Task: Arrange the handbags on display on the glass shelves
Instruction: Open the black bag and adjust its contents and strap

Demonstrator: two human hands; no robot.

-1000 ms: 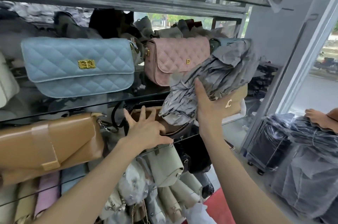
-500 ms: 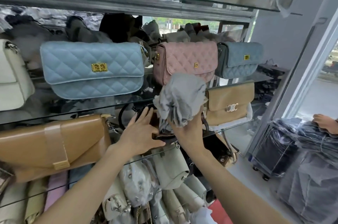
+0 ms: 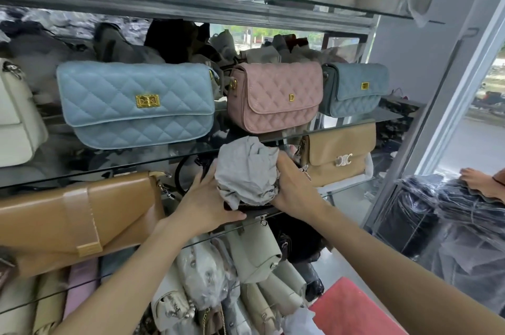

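Note:
A dark handbag (image 3: 254, 206) with an open zipper sits on the lower glass shelf (image 3: 345, 189); most of it is hidden. My left hand (image 3: 207, 198) grips its left side, thumb along the front edge. A crumpled grey paper wad (image 3: 246, 170) sticks out of the bag's mouth, and my right hand (image 3: 295, 187) grips it from the right. On the glass shelf above (image 3: 164, 160) stand a light blue quilted bag (image 3: 136, 105), a pink quilted bag (image 3: 276, 97) and a small teal quilted bag (image 3: 355, 88). A tan clasp bag (image 3: 338, 151) stands right of my hands, a tan envelope bag (image 3: 76, 214) left.
A cream bag (image 3: 16, 121) sits at the far left. Several pale bags (image 3: 246, 266) stand packed upright below. At the right, another person's hand (image 3: 475, 179) rests on plastic-wrapped stacks (image 3: 464, 214). A red mat (image 3: 352, 307) lies on the floor.
My right hand brought the grey paper down from beside the pink bag to the dark bag's mouth, bunching it into a tight wad. My left hand stayed on the bag.

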